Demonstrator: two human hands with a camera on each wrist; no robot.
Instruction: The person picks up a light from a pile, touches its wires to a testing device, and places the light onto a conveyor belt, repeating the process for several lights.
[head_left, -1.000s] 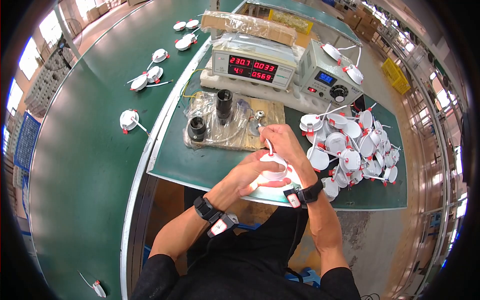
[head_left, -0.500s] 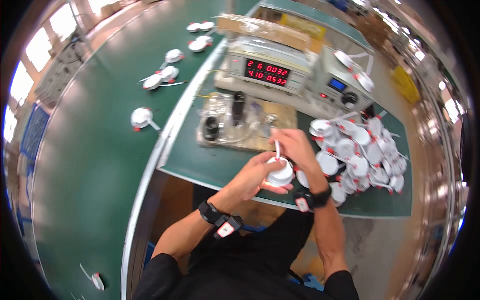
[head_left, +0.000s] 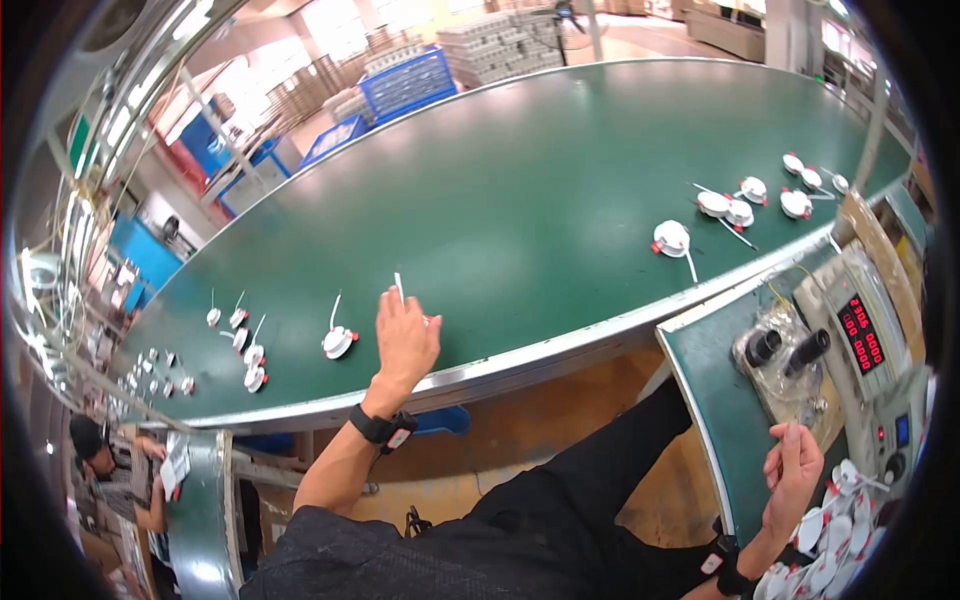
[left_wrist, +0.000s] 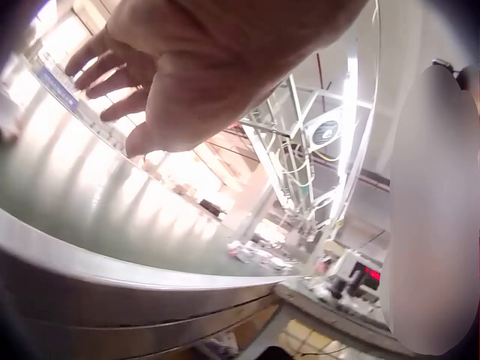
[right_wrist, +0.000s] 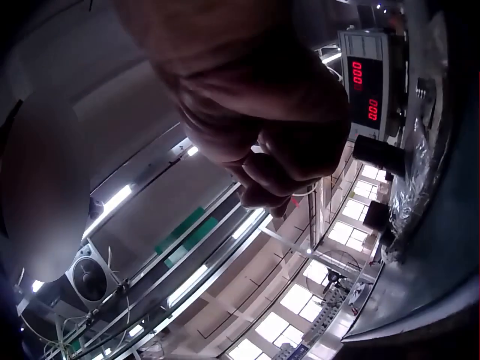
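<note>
My left hand (head_left: pixel 405 342) is over the green belt, fingers straight and palm down. A white cable (head_left: pixel 399 286) sticks out past its fingertips and a red clip (head_left: pixel 429 320) shows at its side; the rest of that downlight is hidden under the hand. In the left wrist view the left fingers (left_wrist: pixel 124 82) are spread, with nothing visible between them. My right hand (head_left: pixel 793 475) hovers above the small bench with loosely curled fingers, holding nothing. It is nearest to the black sockets (head_left: pixel 806 352) and a heap of white downlights (head_left: pixel 835 540).
Another downlight (head_left: pixel 339 342) lies left of my left hand, with several more farther along. More downlights (head_left: pixel 671 238) lie to the right on the belt. A power meter (head_left: pixel 862 335) with red digits stands behind the sockets. Another person (head_left: pixel 120 470) works at the lower left.
The view has swung left. My left hand has carried the downlight from the bench to the belt and its fingers have straightened. My right hand has let go of the cable.
</note>
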